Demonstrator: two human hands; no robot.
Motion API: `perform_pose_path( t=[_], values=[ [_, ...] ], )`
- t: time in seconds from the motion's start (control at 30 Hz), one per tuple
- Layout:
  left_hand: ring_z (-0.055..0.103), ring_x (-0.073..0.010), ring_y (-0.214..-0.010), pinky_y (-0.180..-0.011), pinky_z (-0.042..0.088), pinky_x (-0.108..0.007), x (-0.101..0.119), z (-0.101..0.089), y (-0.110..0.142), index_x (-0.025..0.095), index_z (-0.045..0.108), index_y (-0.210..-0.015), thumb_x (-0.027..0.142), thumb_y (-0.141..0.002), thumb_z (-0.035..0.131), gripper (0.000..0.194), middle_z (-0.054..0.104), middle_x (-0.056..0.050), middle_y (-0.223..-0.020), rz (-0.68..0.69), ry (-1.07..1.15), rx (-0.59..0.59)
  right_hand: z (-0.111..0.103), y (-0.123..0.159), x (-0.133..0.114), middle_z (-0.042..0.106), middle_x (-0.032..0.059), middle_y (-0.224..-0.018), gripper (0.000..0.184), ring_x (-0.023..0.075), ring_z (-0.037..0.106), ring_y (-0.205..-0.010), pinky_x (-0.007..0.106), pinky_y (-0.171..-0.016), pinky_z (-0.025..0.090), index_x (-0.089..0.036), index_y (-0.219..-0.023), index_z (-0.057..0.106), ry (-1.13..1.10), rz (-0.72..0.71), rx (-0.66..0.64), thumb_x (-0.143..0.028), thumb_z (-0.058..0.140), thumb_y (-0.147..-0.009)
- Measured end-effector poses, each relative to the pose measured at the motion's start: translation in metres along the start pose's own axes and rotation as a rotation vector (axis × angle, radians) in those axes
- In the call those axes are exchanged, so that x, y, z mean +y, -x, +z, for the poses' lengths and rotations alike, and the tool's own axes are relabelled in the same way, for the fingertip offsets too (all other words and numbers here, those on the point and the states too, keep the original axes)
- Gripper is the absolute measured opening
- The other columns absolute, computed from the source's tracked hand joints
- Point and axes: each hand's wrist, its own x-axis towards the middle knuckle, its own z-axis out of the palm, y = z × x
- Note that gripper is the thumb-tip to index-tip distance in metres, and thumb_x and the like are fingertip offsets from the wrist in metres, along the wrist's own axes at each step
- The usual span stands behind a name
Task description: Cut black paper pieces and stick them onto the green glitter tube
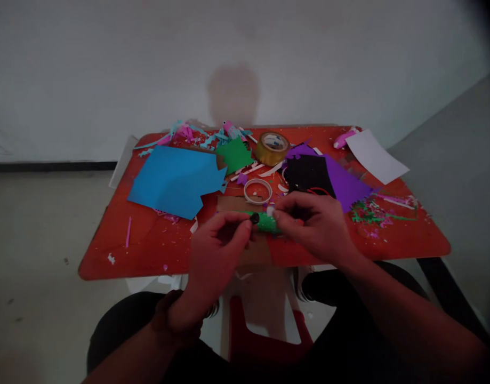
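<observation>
Between thumb and fingertips, my left hand (221, 242) pinches a small black piece (254, 217). My right hand (314, 224) is closed in a pinch on a small white piece (271, 211), just across from it. A shiny green roll (266, 222) lies below and between my fingertips, partly hidden by both hands. Under it is brown cardboard (263, 250) at the table's near edge. Just beyond my fingers rests a narrow roll of white tape (257, 192). What the small black and white pieces are made of is hard to tell.
The red table (149, 240) holds a blue sheet (173, 178), a green sheet (234, 154), wide yellowish tape (272, 148), black sheet (311, 173), purple sheet (346, 181) and white paper (376, 156). Scissors' red handle seems partly hidden near my right hand. Shredded scraps (375, 216) lie right.
</observation>
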Motion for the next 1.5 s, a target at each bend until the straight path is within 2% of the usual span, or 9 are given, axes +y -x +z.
perform_pose_path(
  t=[0.1,0.27,0.33,0.43,0.6,0.9,1.03,1.27,1.5],
  values=[
    [0.070,-0.0129,-0.065,-0.060,0.057,-0.024,-0.003,-0.002,-0.004,0.019,0.076,-0.091,0.030,-0.090,0.079,0.011,0.078,-0.001,-0.078,-0.080,0.179,-0.015,-0.034,-0.011,0.013,0.068,-0.0007,-0.064,0.017,0.0127,0.055,-0.052,0.026,-0.051,0.041,-0.021,-0.079,0.075,0.114,0.069,0.050,-0.031,0.072,-0.092],
    [0.070,-0.0127,-0.070,-0.061,0.056,-0.023,-0.007,0.000,0.000,0.019,0.074,-0.092,0.030,-0.090,0.080,0.013,0.076,-0.002,-0.082,-0.139,0.319,-0.072,-0.075,-0.020,0.042,0.079,0.0108,-0.085,0.017,0.0219,0.065,-0.068,0.034,-0.062,0.040,-0.019,-0.100,0.084,0.831,-0.002,0.153,-0.023,0.069,-0.092],
    [0.069,-0.0125,-0.069,-0.062,0.056,-0.024,-0.009,0.002,0.005,0.019,0.072,-0.093,0.031,-0.091,0.079,0.014,0.077,-0.003,-0.083,-0.146,0.294,-0.086,-0.066,-0.015,0.040,0.082,0.0138,-0.101,0.024,0.0261,0.072,-0.081,0.035,-0.066,0.043,-0.020,-0.110,0.083,0.869,-0.081,0.194,-0.023,0.064,-0.096],
    [0.067,-0.0124,-0.068,-0.064,0.056,-0.025,-0.012,0.003,0.014,0.019,0.071,-0.094,0.032,-0.093,0.076,0.014,0.075,-0.002,-0.081,-0.151,0.220,-0.113,-0.030,-0.001,0.025,0.082,0.0083,-0.091,0.021,0.0223,0.074,-0.078,0.033,-0.066,0.048,-0.022,-0.094,0.082,0.530,-0.160,0.069,-0.031,0.064,-0.102],
    [0.065,-0.0125,-0.068,-0.063,0.053,-0.023,-0.021,-0.007,0.023,0.019,0.071,-0.093,0.032,-0.095,0.072,0.013,0.070,0.001,-0.074,-0.143,0.116,-0.105,0.020,0.013,0.010,0.082,0.0033,-0.089,0.014,0.0178,0.072,-0.073,0.028,-0.064,0.053,-0.021,-0.099,0.080,0.031,0.043,-0.197,-0.029,0.069,-0.095],
    [0.066,-0.0138,-0.067,-0.062,0.053,-0.024,-0.033,-0.028,0.031,0.020,0.073,-0.095,0.033,-0.095,0.071,0.013,0.070,0.000,-0.074,-0.152,0.037,-0.024,0.048,0.014,0.008,0.077,0.0015,-0.075,0.014,0.0156,0.066,-0.065,0.025,-0.057,0.048,-0.019,-0.085,0.078,-0.077,0.148,-0.308,-0.030,0.071,-0.090],
    [0.073,-0.0164,-0.077,-0.068,0.058,-0.027,-0.039,-0.036,0.027,0.021,0.075,-0.108,0.032,-0.099,0.067,0.017,0.079,-0.004,-0.092,-0.073,-0.035,0.026,0.055,0.003,0.017,0.079,0.0021,-0.081,0.010,0.0163,0.068,-0.069,0.027,-0.062,0.048,-0.020,-0.090,0.078,0.151,-0.076,-0.241,-0.022,0.068,-0.094],
    [0.074,-0.0199,-0.098,-0.082,0.059,-0.031,-0.053,-0.057,0.005,0.022,0.071,-0.110,0.024,-0.098,0.063,0.015,0.078,-0.008,-0.111,0.078,-0.230,0.197,0.076,-0.026,0.049,0.075,0.0078,-0.084,0.025,0.0202,0.061,-0.076,0.035,-0.066,0.039,-0.016,-0.096,0.077,0.802,-0.914,-0.285,-0.010,0.055,-0.107],
    [0.072,-0.0193,-0.094,-0.077,0.057,-0.031,-0.051,-0.065,-0.003,0.020,0.070,-0.107,0.023,-0.099,0.061,0.012,0.076,-0.008,-0.109,0.125,-0.279,0.202,0.081,-0.037,0.053,0.070,0.0075,-0.088,0.026,0.0205,0.056,-0.081,0.036,-0.068,0.036,-0.015,-0.106,0.075,0.863,-1.010,-0.347,-0.011,0.049,-0.111]
  ],
)
